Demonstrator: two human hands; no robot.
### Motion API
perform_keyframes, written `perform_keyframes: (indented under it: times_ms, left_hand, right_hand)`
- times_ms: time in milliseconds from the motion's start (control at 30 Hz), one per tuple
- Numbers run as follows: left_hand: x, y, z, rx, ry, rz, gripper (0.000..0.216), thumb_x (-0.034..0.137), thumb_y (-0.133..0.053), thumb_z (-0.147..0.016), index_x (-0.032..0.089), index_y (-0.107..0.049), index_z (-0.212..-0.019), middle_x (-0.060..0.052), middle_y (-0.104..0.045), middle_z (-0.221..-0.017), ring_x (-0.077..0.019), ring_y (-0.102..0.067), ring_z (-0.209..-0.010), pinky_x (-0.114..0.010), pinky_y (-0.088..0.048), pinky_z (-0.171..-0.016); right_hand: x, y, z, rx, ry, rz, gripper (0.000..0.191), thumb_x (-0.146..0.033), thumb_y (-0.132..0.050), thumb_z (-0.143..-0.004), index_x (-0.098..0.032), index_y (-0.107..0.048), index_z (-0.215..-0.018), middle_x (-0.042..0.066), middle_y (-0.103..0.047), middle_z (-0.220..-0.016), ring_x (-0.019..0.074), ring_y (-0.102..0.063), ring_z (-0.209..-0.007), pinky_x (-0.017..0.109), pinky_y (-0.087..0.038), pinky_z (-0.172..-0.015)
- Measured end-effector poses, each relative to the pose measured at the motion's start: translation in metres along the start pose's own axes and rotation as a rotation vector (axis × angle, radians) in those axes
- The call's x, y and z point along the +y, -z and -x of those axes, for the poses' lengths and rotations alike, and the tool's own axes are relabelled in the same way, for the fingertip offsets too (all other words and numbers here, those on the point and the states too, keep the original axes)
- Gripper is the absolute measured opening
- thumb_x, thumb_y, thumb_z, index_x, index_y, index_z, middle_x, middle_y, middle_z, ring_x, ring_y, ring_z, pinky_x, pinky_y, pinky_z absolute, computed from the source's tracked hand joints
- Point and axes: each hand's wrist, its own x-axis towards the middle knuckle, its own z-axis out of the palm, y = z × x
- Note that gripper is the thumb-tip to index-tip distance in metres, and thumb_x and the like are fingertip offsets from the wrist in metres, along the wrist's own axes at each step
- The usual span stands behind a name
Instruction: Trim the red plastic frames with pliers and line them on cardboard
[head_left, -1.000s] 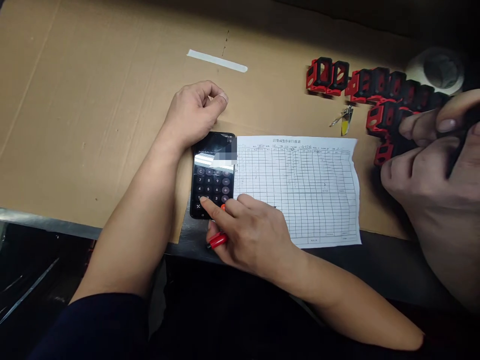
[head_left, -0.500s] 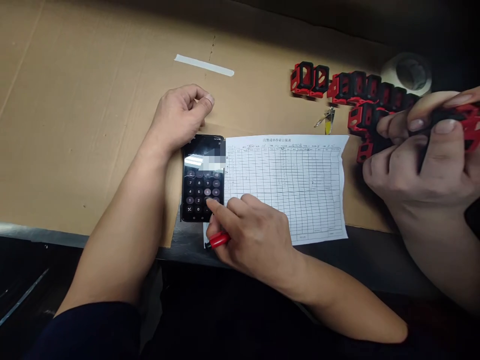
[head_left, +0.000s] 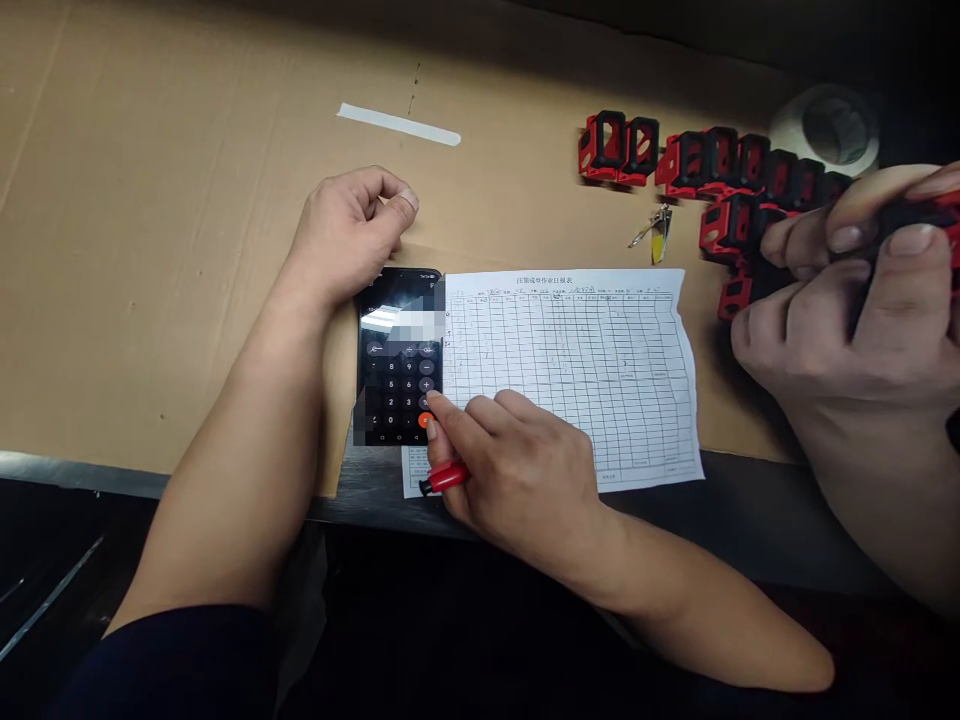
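A black phone (head_left: 397, 385) showing a calculator keypad lies at the table's front edge. Over the right side of its keys, near the plus and percent keys, reaches the index finger of my right hand (head_left: 525, 460). The other fingers of that hand are curled around a red pen (head_left: 448, 477) with a black end. My left hand (head_left: 349, 225) rests loosely closed on the cardboard just beyond the phone, with nothing visible in it. Beside the phone is a printed form (head_left: 525, 345) with a grid and some handwritten entries; my right hand covers its lower part.
Another person's hands (head_left: 840, 345) hold a black and red part at the right. Several red and black plastic parts (head_left: 694, 165) stand behind them, near a tape roll (head_left: 862, 150). Nail clippers (head_left: 660, 235) and a white strip (head_left: 397, 124) lie on the cardboard (head_left: 187, 200).
My right index finger has moved from around the 3 key to the right edge of the keypad. The pen moved along with it. My left hand stays in place; the view shifted slightly.
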Motion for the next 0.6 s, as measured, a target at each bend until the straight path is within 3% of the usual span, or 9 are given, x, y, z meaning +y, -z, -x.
perform_keyframes:
  times_ms: [433,600]
  left_hand:
    - [0.0035,-0.0028,-0.0008,0.024,-0.009,-0.022,0.025,0.052,-0.066,-0.084,0.027,-0.066,-0.081,-0.002,-0.068,-0.068,-0.0239,-0.065,-0.074,-0.04,-0.046,-0.066]
    - [0.0021,-0.0048,-0.0029,0.015,-0.004,-0.02,0.021,0.047,-0.065,-0.087,0.027,-0.065,-0.08,-0.001,-0.066,-0.066,-0.0248,-0.067,-0.077,-0.04,-0.046,-0.066]
  right_hand:
    - [0.0004,-0.0017,-0.0035,-0.101,-0.028,0.03,0.032,-0.026,-0.052,-0.102,-0.016,-0.074,-0.122,0.001,-0.059,-0.068,0.0147,-0.046,-0.064,0.029,-0.022,-0.053]
    - [-0.0037,-0.0051,-0.0036,-0.091,0.076,-0.063,0.035,-0.028,-0.054,-0.098,-0.018,-0.073,-0.125,0.001,-0.057,-0.072,0.0151,-0.044,-0.065,0.029,-0.023,-0.054]
